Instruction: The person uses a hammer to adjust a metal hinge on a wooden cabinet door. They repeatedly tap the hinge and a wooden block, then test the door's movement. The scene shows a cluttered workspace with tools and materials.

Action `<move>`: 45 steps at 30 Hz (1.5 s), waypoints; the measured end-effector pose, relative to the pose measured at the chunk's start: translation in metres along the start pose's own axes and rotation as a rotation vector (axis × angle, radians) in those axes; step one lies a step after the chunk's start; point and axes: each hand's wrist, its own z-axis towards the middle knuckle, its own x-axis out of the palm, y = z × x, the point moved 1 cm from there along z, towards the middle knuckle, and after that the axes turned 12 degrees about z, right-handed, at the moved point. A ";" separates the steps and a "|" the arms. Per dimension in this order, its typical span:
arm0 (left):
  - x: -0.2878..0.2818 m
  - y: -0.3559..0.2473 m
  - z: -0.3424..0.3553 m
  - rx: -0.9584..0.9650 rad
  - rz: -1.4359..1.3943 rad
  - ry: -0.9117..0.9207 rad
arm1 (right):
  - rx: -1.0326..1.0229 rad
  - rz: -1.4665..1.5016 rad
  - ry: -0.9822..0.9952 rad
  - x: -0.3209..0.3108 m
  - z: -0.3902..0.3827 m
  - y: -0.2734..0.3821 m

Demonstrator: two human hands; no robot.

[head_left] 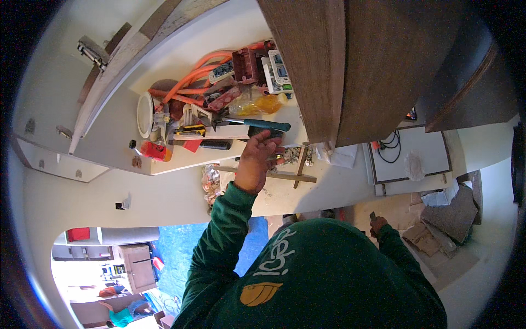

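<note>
Upper centre, we held our left hand loosely spread by a teal-handled tool, presumably laid within reach; lower right, our right hand gripped a small object.

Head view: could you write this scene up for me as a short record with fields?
Left hand: open, beside a teal-handled tool; contact unclear
Right hand: holding a small dark object, kind unclear
Among the clutter: orange hose, dark red box, bottle of red-orange liquid
Near left hand: crossed wooden strips
Background: blue floor covering
</note>
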 end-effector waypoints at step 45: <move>0.007 0.037 -0.070 0.329 0.142 -0.378 | 0.109 0.247 -0.038 -0.005 -0.054 0.028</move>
